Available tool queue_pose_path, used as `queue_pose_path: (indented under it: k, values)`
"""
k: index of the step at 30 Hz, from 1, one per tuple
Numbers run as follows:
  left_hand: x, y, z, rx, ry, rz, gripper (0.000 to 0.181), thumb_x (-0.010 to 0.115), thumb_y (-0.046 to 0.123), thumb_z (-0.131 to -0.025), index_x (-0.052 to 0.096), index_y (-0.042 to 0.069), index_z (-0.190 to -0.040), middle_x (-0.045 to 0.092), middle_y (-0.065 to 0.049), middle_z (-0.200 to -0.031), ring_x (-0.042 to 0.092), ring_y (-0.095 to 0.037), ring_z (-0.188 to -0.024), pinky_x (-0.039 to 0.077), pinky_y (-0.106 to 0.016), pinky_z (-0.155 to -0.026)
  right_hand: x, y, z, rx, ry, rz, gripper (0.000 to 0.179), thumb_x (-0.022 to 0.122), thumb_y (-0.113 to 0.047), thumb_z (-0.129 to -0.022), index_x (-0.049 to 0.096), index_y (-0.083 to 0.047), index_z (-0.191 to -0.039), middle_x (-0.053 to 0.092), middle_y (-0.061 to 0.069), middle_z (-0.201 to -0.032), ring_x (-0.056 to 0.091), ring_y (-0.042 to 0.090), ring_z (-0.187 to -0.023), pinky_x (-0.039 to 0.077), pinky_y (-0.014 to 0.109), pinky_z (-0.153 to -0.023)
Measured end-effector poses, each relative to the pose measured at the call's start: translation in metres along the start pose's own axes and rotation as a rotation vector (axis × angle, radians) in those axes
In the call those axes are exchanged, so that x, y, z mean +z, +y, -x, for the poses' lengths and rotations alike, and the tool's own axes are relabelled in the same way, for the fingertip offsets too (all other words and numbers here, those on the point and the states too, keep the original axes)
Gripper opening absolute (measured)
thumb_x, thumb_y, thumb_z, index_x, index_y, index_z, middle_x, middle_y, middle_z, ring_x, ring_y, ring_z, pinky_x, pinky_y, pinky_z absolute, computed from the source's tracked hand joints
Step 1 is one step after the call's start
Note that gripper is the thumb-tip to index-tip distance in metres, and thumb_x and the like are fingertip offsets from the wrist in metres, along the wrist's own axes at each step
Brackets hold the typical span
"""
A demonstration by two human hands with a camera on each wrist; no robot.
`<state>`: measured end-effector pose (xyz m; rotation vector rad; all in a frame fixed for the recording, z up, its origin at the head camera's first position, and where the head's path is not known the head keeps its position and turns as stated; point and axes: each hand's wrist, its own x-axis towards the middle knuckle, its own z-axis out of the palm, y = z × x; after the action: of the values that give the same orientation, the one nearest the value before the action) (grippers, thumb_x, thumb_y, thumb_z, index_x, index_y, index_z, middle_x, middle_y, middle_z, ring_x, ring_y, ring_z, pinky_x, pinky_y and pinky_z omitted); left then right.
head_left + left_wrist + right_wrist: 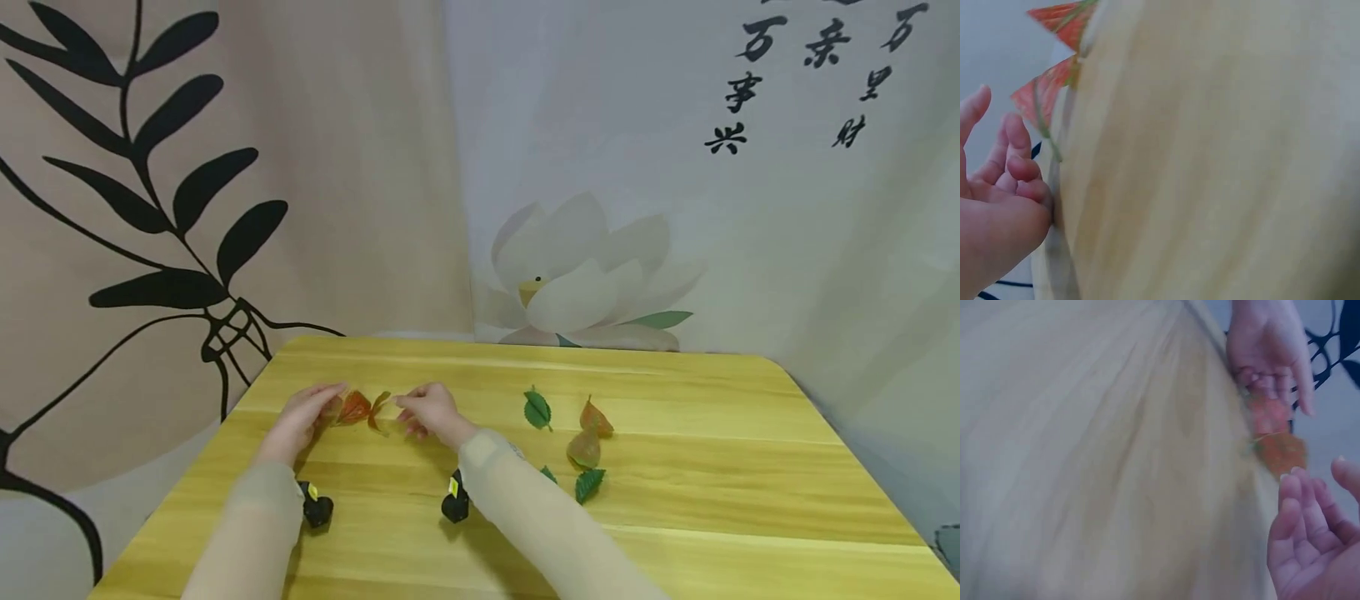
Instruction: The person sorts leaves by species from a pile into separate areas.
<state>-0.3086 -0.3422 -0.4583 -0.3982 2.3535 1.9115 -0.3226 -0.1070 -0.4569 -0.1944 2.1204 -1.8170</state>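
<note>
Toward the table's far left, a red leaf [354, 407] and an orange-brown leaf [377, 410] are side by side between the two hands. My left hand [303, 417] is at the red leaf's left side; the left wrist view shows its thumb apart from loosely bent fingers, with the red leaf [1044, 97] just beyond them. My right hand [431, 412] is to the right of the orange-brown leaf. In the right wrist view its thumb stands away from the fingers, and the fingertips are right at the orange-brown leaf's edge [1285, 453].
Right of the right arm lie a green leaf [537, 409], an orange leaf [595, 418], a brownish leaf [583, 450] and another green leaf [590, 483]. A further green leaf [548, 473] is partly hidden by the sleeve. A printed curtain [360, 167] hangs behind the wooden table [712, 517].
</note>
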Motion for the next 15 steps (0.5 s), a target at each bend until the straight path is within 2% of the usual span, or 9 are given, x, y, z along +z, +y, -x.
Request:
queue_pose_path:
  k: [2,4,8,12,15]
  values:
    - [-0.005,0.001,0.001,-0.011,0.006,0.033,0.034,0.062,0.036,-0.096,0.059,0.004,-0.109,0.055,0.004,-0.090,0.043,-0.013,-0.075,0.037,-0.028,-0.070,-0.009,-0.003,0.006,-0.030,-0.028,0.008,0.022,0.066,-0.025,-0.093,0.067,-0.003,-0.099,0.071,0.011,-0.082,0.061,0.016,-0.053,0.049,0.026,-0.047]
    - [-0.008,0.006,0.002,-0.017,0.011,0.059,0.031,0.061,0.035,-0.096,0.059,0.007,-0.108,0.055,0.005,-0.091,0.043,-0.011,-0.072,0.038,-0.026,-0.067,-0.021,-0.007,0.013,-0.061,-0.057,0.012,0.023,0.065,-0.024,-0.094,0.068,-0.003,-0.102,0.070,0.012,-0.085,0.062,0.018,-0.057,0.051,0.029,-0.051]
    - [-0.008,0.029,0.008,0.003,0.002,0.033,0.039,0.057,0.040,-0.097,0.053,0.009,-0.121,0.049,0.006,-0.099,0.043,-0.009,-0.077,0.041,-0.026,-0.071,-0.053,-0.019,0.035,-0.100,-0.093,0.027,0.026,0.064,-0.021,-0.094,0.067,0.000,-0.108,0.070,0.012,-0.087,0.063,0.021,-0.062,0.053,0.035,-0.057]
    - [0.002,0.063,0.013,0.060,-0.002,0.048,0.033,0.057,0.042,-0.097,0.054,0.015,-0.115,0.047,0.005,-0.104,0.042,-0.009,-0.082,0.039,-0.025,-0.074,-0.090,-0.028,0.060,-0.136,-0.103,0.066,0.029,0.062,-0.021,-0.095,0.066,0.002,-0.110,0.070,0.009,-0.087,0.065,0.020,-0.065,0.053,0.033,-0.058]
    - [0.019,0.086,0.018,0.123,-0.031,0.103,0.023,0.060,0.038,-0.096,0.056,0.018,-0.109,0.048,0.005,-0.107,0.044,-0.008,-0.082,0.038,-0.023,-0.073,-0.119,-0.032,0.077,-0.154,-0.083,0.081,0.026,0.061,-0.022,-0.096,0.066,0.000,-0.107,0.069,0.008,-0.088,0.065,0.018,-0.065,0.052,0.029,-0.056]
